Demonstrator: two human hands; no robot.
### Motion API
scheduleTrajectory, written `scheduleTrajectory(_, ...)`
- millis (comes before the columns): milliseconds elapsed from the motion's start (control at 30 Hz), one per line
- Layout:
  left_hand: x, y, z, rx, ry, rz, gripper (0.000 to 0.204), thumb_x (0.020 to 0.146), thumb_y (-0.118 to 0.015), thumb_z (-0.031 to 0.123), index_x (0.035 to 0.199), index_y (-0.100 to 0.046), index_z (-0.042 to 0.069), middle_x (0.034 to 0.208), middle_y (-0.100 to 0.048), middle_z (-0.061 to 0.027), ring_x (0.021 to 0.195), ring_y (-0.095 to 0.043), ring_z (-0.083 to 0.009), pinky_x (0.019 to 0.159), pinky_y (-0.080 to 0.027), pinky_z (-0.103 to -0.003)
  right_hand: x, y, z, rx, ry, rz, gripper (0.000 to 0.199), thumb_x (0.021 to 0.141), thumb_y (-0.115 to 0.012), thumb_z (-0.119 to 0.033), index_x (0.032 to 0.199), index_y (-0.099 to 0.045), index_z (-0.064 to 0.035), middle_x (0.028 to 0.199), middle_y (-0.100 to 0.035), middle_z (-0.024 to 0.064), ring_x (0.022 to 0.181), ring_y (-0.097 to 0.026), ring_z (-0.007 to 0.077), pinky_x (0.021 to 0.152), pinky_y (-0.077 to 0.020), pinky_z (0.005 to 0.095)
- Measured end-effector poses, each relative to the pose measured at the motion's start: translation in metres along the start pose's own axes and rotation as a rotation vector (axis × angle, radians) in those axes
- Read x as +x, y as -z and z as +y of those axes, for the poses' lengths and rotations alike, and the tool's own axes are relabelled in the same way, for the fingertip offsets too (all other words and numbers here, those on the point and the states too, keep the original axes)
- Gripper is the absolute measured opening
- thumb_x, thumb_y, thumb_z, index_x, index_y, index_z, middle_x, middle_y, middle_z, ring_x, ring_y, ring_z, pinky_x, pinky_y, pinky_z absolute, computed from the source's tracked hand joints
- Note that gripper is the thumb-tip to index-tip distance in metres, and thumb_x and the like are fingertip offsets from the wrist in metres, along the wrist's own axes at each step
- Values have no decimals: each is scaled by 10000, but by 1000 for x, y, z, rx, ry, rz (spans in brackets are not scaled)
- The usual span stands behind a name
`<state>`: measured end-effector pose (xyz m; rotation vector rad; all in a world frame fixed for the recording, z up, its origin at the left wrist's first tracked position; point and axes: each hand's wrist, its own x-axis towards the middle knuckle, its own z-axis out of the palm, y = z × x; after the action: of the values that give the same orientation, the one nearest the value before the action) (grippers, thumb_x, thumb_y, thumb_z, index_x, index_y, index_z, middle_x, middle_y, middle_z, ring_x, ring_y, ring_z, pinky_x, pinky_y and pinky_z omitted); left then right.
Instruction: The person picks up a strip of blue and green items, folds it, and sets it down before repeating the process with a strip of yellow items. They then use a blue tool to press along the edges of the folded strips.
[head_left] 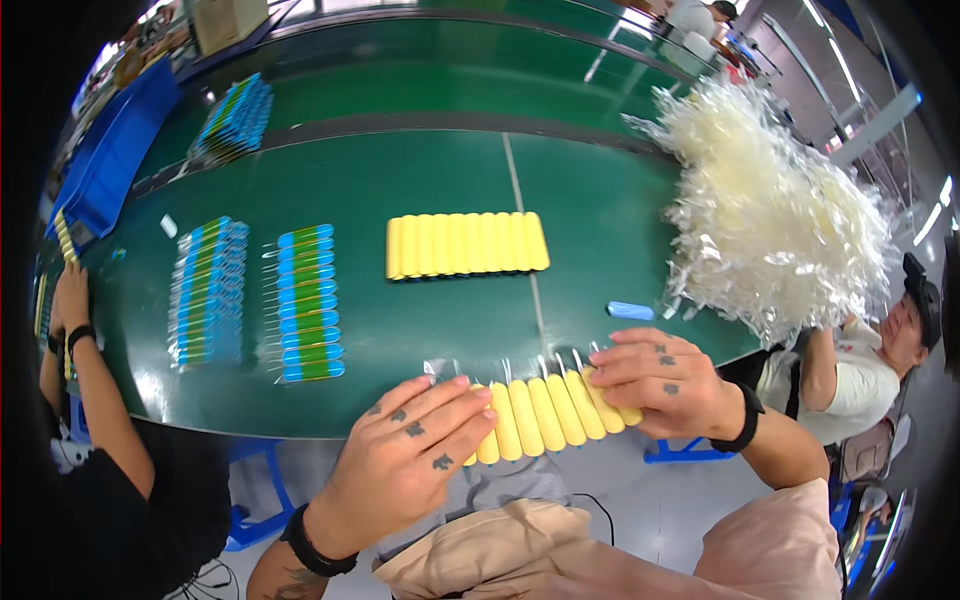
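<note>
At the table's near edge, both grips, left hand and right hand, press spread fingers onto yellow handles.

Both hands lie flat on a row of yellow sticks at the green worktop edge: left grip, right grip. A small blue piece sits just beyond the right grip.

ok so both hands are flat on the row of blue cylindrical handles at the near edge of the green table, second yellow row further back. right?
Not quite. In the head view the left hand and right hand press on a row of yellow cylindrical handles, not blue ones. It does lie at the near edge of the green table, with the second yellow row further back. The blue-and-green pieces in clear bags lie to the left.
</note>
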<state>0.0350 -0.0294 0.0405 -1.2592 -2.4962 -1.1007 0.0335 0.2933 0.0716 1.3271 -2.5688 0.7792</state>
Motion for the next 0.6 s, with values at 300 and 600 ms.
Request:
scheduleTrajectory(300,-17,-30,-18,324,-105,-169,330,855,-649,130,1178,-692,79,1305,-654,-89,1239,-599,-254,1071,-439,-469,-28,-28,15,-245,64,-82,203,706,-675,-16,904,-652,-52,1089,-714,84,1063,-699,266,948,-555,437)
scheduleTrajectory(600,-40,-5,-25,110,-5,114,237,720,-771,67,952,-728,80,980,-702,-45,906,-661,-217,874,-512,-406,3,7,44,-473,-483,-127,327,815,-730,-145,1104,-659,-10,1038,-655,152,831,-661,384,747,-548,446)
